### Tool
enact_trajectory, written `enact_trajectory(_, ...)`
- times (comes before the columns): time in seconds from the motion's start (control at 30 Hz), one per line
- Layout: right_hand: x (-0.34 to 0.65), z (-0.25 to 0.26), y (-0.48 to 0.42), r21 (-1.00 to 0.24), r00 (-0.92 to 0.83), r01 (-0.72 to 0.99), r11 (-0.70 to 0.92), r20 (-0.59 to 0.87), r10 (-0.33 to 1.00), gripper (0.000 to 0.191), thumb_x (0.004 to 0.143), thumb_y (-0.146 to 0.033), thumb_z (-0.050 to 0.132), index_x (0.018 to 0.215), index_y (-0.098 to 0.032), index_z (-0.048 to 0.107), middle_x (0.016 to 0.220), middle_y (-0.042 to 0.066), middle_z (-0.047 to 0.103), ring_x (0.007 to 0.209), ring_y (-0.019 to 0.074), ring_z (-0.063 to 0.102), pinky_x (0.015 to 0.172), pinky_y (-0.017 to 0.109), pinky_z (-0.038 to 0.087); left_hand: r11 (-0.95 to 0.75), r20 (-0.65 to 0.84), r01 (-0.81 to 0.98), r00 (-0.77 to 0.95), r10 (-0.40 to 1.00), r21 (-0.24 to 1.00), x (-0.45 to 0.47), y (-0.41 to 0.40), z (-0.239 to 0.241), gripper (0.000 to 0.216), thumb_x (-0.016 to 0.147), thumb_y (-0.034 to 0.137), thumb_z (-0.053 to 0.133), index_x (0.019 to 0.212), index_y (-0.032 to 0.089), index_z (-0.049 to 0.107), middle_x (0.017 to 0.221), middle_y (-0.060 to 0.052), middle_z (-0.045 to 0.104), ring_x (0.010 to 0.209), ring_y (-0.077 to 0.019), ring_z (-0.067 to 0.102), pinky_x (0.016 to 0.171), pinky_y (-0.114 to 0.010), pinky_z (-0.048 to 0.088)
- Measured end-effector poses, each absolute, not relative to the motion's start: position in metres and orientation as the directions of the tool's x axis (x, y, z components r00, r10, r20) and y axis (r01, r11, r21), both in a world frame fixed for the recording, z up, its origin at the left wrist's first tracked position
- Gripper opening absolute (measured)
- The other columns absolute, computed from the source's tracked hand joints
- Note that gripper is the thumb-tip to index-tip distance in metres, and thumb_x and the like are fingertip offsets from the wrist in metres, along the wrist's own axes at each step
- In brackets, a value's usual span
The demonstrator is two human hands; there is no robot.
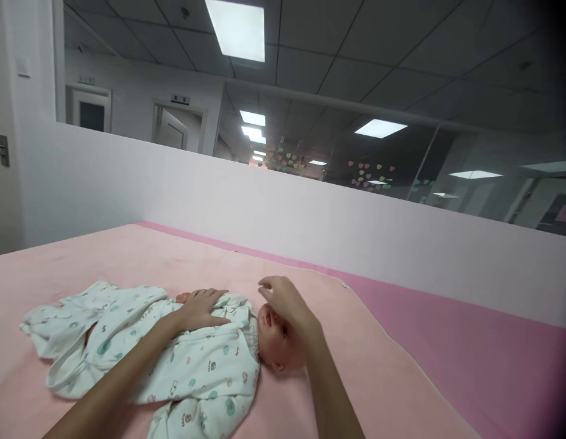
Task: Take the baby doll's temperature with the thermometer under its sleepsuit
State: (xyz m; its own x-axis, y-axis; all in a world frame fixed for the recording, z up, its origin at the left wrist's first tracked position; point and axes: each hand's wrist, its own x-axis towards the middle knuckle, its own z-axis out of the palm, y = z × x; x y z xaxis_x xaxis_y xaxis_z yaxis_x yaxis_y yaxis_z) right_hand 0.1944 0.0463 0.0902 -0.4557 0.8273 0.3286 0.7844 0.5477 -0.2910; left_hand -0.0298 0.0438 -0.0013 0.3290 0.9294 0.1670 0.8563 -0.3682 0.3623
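Observation:
On its back lies a baby doll, its head toward the right and its face partly hidden behind my right hand. The doll wears a white baby outfit printed with small green, pink and brown figures; the legs spread out to the left. My left hand rests flat on the doll's chest, fingers stretched out across the fabric. Over the doll's head hovers my right hand, fingers loosely curved and apart, holding nothing. Whether it touches the head I cannot tell. One small doll hand shows beyond my left wrist.
A pale pink blanket lies under the doll, over a darker pink mat. A low white wall with glass above runs along the far side. At the far left stands a door with a metal handle.

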Motion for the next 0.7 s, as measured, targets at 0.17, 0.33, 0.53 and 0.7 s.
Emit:
enact_trajectory(0.17,0.251,0.085,0.079,-0.510,-0.328,0.710,0.487,0.373,0.868,0.031,0.079,-0.034,0.044,0.083,-0.013,0.067,0.082,0.006,0.067,0.079,0.0171,0.059,0.072,0.027,0.041,-0.361,0.175,0.852,0.317,0.932,0.380,-0.032,0.041,-0.002,0.072,0.071,0.062,0.049,0.132,0.029,0.031,0.134,-0.006,0.039,0.122,-0.0283,0.033,0.100,-0.042,0.024)
enact_trajectory(0.33,0.268,0.053,0.093,-0.872,-0.301,0.340,0.353,0.254,0.919,0.042,0.071,-0.047,0.056,0.092,-0.012,0.066,0.096,0.011,0.065,0.091,0.0194,0.059,0.082,0.032,0.043,-0.352,0.220,0.852,0.285,0.933,0.389,-0.030,0.036,-0.002,0.069,0.072,0.063,0.047,0.131,0.030,0.033,0.132,-0.005,0.042,0.120,-0.0280,0.036,0.100,-0.041,0.026)
enact_trajectory(0.53,0.265,0.042,0.085,-0.973,-0.560,0.211,0.097,-0.039,0.827,0.051,0.070,-0.054,0.058,0.091,-0.008,0.067,0.088,0.012,0.067,0.085,0.0219,0.061,0.085,0.037,0.043,-0.349,0.252,0.851,0.265,0.931,0.393,-0.031,0.038,-0.005,0.070,0.072,0.065,0.046,0.130,0.029,0.036,0.131,-0.005,0.044,0.119,-0.0285,0.037,0.100,-0.040,0.026)
enact_trajectory(0.7,0.268,0.047,0.086,-0.985,-0.536,0.149,0.088,-0.006,0.844,0.046,0.070,-0.050,0.062,0.093,-0.011,0.067,0.101,0.013,0.065,0.099,0.0231,0.057,0.092,0.036,0.039,-0.342,0.259,0.846,0.251,0.933,0.410,-0.030,0.038,-0.005,0.069,0.072,0.065,0.047,0.129,0.029,0.037,0.130,-0.006,0.044,0.118,-0.0292,0.038,0.099,-0.041,0.026)
